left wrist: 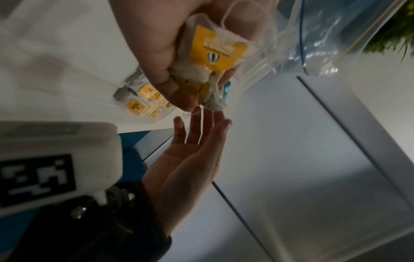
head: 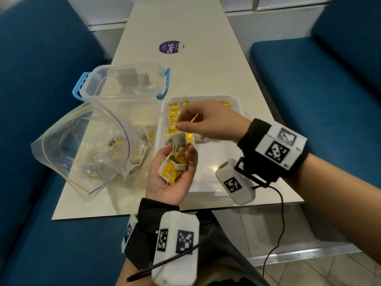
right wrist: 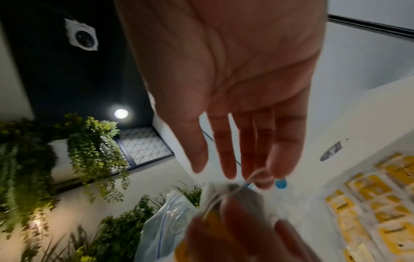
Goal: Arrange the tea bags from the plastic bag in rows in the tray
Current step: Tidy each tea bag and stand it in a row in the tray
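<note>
1. The tea bags [head: 176, 129] already placed lie flat in rows in the far left part of the white tray [head: 208, 182], their yellow tags facing up. I count a few short rows, but the right hand covers part of them, so the exact number cannot be told.
2. The near half of the tray is bare, so I judge the task is perhaps a third done, not more.
3. A small bunch of tea bags [head: 175, 162] sits in the palm of the left hand [head: 172, 176], which is held palm up over the near left edge of the tray. Its fingers are curled around the bunch and keep it in place.
4. The right hand [head: 208, 122] hovers just above the bunch and over the filled rows. In the head view its thumb and first finger seem to pinch a thin string or tag; in the wrist views its fingers [right wrist: 257, 159] look mostly straight, with a string across them, so the grip is light.
5. The plastic bag [head: 86, 149] lies open on the table [head: 185, 27] left of the tray and holds more tea bags, so much work is left.
6. A clear box with blue handles [head: 123, 83] stands behind the bag; something dark is inside.
</note>
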{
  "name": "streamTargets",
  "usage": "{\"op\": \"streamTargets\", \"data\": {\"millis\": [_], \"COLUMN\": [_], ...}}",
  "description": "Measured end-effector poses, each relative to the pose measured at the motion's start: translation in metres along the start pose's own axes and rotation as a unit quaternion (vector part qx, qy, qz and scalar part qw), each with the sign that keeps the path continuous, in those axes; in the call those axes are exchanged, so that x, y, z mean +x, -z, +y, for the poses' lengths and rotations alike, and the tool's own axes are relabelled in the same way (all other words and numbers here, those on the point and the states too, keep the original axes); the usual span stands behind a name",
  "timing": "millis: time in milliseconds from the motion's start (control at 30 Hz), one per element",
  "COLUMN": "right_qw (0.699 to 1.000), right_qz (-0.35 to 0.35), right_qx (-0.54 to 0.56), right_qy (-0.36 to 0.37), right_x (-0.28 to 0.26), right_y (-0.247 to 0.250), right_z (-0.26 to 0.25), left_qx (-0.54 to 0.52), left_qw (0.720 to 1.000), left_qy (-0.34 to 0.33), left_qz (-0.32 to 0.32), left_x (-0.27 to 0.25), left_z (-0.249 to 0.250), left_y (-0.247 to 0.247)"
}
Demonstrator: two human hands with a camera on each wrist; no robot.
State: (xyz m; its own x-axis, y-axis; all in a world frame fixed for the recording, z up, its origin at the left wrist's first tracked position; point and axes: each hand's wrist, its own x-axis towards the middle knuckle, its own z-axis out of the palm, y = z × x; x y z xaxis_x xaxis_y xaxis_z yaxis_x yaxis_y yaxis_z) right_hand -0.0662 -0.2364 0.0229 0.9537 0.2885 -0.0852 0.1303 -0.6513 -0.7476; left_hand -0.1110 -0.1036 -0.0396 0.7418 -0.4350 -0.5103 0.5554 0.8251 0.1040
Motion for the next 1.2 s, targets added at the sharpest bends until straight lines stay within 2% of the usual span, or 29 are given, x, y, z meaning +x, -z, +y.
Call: {"op": "streamTargets", "data": {"millis": [100,200,300,367,467,567,833,933,1000,1067,1200], "right_qw": [0.998,0.996,0.985,0.975,0.957,0.950,0.959,0.951,0.940,0.934,0.944], "right_qz": [-0.035,-0.005,0.047,0.013,-0.051,-0.063,-0.113,-0.135,-0.153,-0.163,-0.158], "right_qx": [-0.052,-0.073,-0.072,-0.088,-0.159,-0.190,-0.167,-0.181,-0.209,-0.223,-0.177], "right_qy": [0.018,0.042,0.149,0.203,0.236,0.238,0.199,0.210,0.222,0.229,0.228], "right_x": [-0.011,-0.018,-0.028,-0.035,-0.040,-0.040,-0.039,-0.039,-0.040,-0.040,-0.039], "right_y": [-0.002,-0.004,-0.007,-0.011,-0.021,-0.027,-0.018,-0.014,-0.015,-0.015,-0.012], "right_z": [0.006,0.013,0.012,0.010,0.008,0.005,-0.003,-0.006,-0.007,-0.006,-0.004], "left_qx": [0.031,0.038,0.026,0.034,0.051,0.012,0.058,0.066,0.077,0.094,0.039], "left_qw": [1.000,0.999,1.000,0.999,0.998,0.998,0.997,0.997,0.993,0.990,0.999], "left_qy": [0.001,0.015,0.006,-0.007,-0.033,-0.052,-0.022,-0.030,-0.074,-0.095,-0.027], "left_qz": [-0.003,-0.002,0.005,0.008,0.023,0.029,0.039,0.000,-0.043,-0.051,0.005], "left_x": [0.001,0.001,0.002,0.002,-0.002,-0.004,0.001,-0.001,-0.002,0.002,0.006], "left_z": [-0.008,-0.011,-0.012,-0.013,-0.019,-0.023,-0.017,-0.021,-0.026,-0.028,-0.020], "left_y": [-0.003,-0.002,-0.001,-0.002,-0.010,-0.011,0.000,-0.002,-0.006,-0.006,0.000]}}
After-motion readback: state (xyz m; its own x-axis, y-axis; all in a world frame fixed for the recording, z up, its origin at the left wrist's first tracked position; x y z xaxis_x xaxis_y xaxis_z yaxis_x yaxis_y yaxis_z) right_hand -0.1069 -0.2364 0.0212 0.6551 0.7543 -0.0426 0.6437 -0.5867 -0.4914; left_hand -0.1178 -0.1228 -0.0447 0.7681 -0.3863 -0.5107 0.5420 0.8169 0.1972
